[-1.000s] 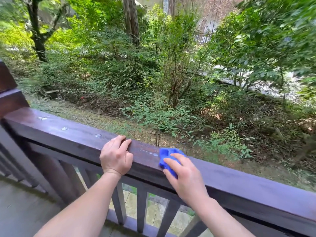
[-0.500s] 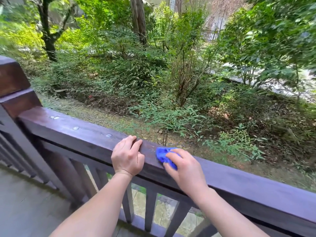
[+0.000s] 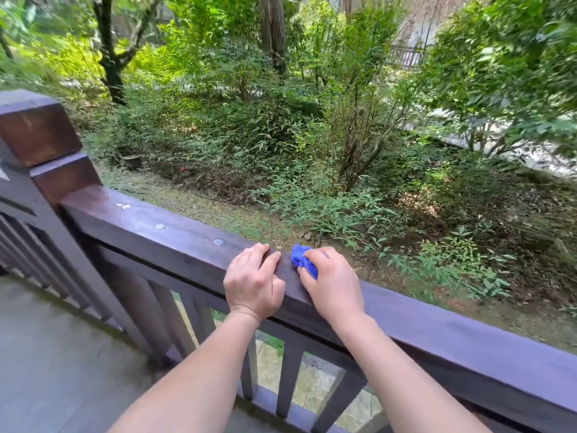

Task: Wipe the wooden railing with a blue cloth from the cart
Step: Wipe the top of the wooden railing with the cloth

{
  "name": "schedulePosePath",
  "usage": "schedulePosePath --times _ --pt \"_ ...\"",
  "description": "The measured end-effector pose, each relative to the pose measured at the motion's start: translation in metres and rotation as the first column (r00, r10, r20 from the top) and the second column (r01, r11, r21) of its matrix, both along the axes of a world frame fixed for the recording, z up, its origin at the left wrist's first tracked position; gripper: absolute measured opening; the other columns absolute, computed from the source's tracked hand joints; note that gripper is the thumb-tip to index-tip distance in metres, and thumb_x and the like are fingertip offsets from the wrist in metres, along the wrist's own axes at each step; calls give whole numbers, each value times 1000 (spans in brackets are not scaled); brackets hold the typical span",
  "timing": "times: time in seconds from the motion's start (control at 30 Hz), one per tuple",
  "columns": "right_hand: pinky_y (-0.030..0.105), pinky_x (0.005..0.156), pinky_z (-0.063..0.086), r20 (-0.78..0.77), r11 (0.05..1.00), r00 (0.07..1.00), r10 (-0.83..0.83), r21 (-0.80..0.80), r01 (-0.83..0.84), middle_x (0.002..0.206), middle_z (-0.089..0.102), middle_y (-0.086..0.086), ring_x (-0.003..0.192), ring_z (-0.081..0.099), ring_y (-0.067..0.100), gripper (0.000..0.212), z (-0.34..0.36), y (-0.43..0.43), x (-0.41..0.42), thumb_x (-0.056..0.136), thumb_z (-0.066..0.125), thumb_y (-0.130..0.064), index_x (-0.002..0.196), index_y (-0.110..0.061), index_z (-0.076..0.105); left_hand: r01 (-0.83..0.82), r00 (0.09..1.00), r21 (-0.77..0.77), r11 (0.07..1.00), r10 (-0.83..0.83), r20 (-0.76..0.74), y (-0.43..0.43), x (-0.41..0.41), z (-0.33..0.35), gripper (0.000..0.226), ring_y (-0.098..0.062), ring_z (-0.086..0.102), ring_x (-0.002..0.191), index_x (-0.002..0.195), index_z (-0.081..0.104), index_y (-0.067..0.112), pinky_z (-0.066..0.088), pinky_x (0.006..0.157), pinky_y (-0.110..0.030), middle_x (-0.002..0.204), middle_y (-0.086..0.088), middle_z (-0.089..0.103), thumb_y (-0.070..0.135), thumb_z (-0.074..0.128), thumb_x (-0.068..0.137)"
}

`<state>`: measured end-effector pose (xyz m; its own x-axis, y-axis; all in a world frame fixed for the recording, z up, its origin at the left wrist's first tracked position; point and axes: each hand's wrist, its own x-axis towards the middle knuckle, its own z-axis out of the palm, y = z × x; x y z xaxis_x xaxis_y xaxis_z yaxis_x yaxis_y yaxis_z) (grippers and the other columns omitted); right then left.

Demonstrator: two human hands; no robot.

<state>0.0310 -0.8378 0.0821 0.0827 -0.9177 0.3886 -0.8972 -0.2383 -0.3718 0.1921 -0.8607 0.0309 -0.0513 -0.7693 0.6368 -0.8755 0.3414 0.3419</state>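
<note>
A wooden porch outdoors: dark railing (image 3: pixel 175 235) (with corner post (image 3: pixel 37 135)) facing garden shrubs (image 3: pixel 312 135).

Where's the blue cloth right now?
The blue cloth sits bunched on top of the wooden railing, under the right hand, just right of the left hand.

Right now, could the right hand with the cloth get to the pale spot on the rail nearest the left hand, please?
Probably not directly: the left hand rests on the railing between the right hand, which holds the blue cloth, and the pale spot.
</note>
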Motion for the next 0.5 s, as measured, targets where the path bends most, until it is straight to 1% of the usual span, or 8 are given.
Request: schedulePosePath --times 0.07,0.17,0.23,0.3,0.4,0.47,0.5 --pt "35 77 48 4 1000 1000 21 16 -21 109 61 4 99 57 29 21 3 -3 7 86 63 -31 105 -21 65 1 1000 9 1000 -1 -4 4 -1 4 40 -34 64 98 102 72 15 50 85 -41 112 -9 69 21 50 69" --pt "32 72 52 -20 992 993 118 -32 -119 113 63 -4 100 60 23 24 -8 23 -10 83 68 -32 105 -28 63 26 1000 62 998 -26 -1 10 -1 10 41 -34 63 101 104 71 14 49 90 -41 114 -9 68 23 51 69" --pt "30 67 53 -40 993 995 91 -75 -94 113 63 -7 99 62 19 29 -15 32 -16 78 74 -31 104 -32 61 30 1000 93 995 -31 4 11 0 11 43 -32 63 109 107 71 14 49 97 -41 118 -10 68 24 51 70" --pt "30 64 53 -1 997 999 40 -66 -40 109 65 -3 94 64 22 29 -13 16 -4 75 77 -27 101 -29 63 42 999 119 992 -43 4 12 0 11 45 -31 62 113 109 71 14 48 101 -41 120 -10 68 25 51 71" --pt "31 70 50 22 998 998 54 -13 -54 108 65 1 91 64 26 21 1 -19 32 81 72 -26 101 -24 68 55 998 119 991 -54 -12 13 1 14 44 -28 62 114 114 69 10 45 103 -38 121 -9 68 25 50 76" --pt "31 73 48 39 996 996 76 35 -77 111 64 0 94 63 25 20 5 -31 46 84 69 -26 103 -23 68 61 998 82 995 -59 -23 9 9 12 40 -24 63 111 115 68 8 44 103 -35 120 -8 69 24 50 82" --pt "31 74 49 46 995 996 82 46 -84 111 64 -1 94 63 25 21 3 -34 49 83 70 -24 104 -23 68 94 995 70 993 -92 -30 8 20 11 38 -22 63 112 115 68 9 45 102 -34 121 -6 69 23 51 85"
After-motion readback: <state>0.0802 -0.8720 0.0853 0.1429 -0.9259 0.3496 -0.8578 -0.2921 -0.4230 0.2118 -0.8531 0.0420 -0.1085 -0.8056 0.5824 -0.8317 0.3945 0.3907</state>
